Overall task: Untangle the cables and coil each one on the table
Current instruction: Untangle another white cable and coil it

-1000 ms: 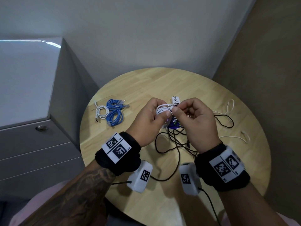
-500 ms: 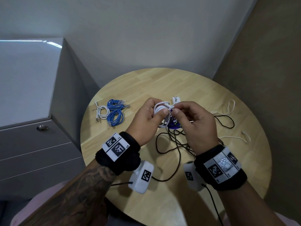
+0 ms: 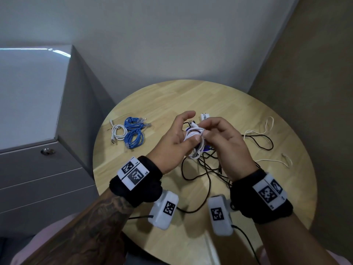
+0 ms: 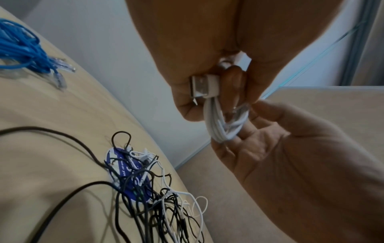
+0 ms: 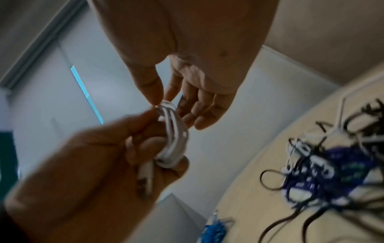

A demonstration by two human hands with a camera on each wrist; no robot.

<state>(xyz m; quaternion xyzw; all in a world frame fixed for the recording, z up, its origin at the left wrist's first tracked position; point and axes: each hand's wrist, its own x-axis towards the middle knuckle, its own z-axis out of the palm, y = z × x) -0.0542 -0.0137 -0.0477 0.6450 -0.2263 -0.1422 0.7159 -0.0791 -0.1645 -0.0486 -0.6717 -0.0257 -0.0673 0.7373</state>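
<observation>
A small coil of white USB cable is held above the round wooden table. My left hand grips the coil with thumb and lower fingers, its forefinger raised. The plug sticks out beside the thumb in the left wrist view. My right hand pinches the coil's top strands between thumb and forefinger. Beneath the hands lies a tangle of black cables mixed with thin white ones.
Two blue coiled cables and a white coil lie at the table's left. A loose thin white cable trails to the right. A grey drawer cabinet stands close on the left, with walls behind and to the right.
My left forefinger has lifted off the coil and straightened. The right hand has shifted its pinch along the coil's top strands. The coils on the table have not moved.
</observation>
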